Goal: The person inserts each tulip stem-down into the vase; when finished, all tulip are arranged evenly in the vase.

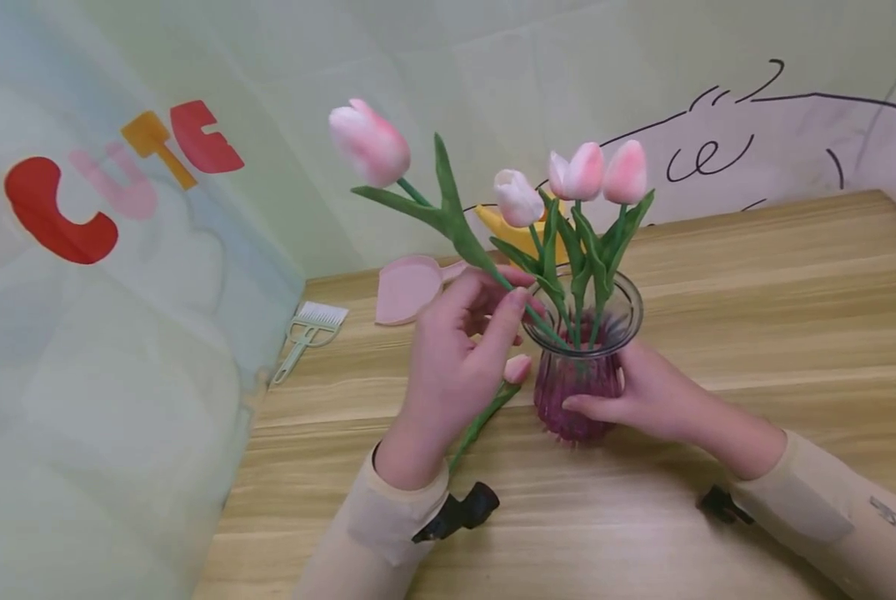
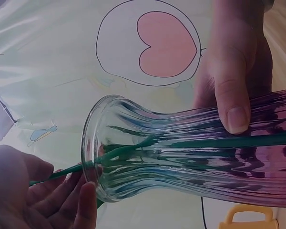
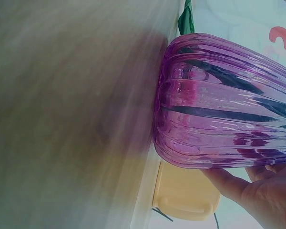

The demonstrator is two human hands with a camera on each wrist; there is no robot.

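A ribbed glass vase point(image 1: 578, 392), clear at the rim and purple below, stands upright on the table and holds several pink-and-white artificial tulips point(image 1: 624, 172). My right hand point(image 1: 661, 392) grips its body, thumb on the near side. Between thumb and fingers, my left hand point(image 1: 466, 342) pinches the green stem of another tulip point(image 1: 370, 143), which leans left over the rim. In the left wrist view this stem point(image 2: 69, 170) passes the vase mouth beside the left fingers. One more tulip point(image 1: 518, 369) lies on the table behind the left wrist, partly hidden.
A pink dustpan point(image 1: 410, 290) and a pale green small brush point(image 1: 311, 333) lie at the table's back left. Behind the vase stands a yellow object with a handle point(image 3: 186, 191), mostly hidden in the head view. A printed curtain-like backdrop point(image 1: 155, 333) borders the wooden table point(image 1: 755, 333).
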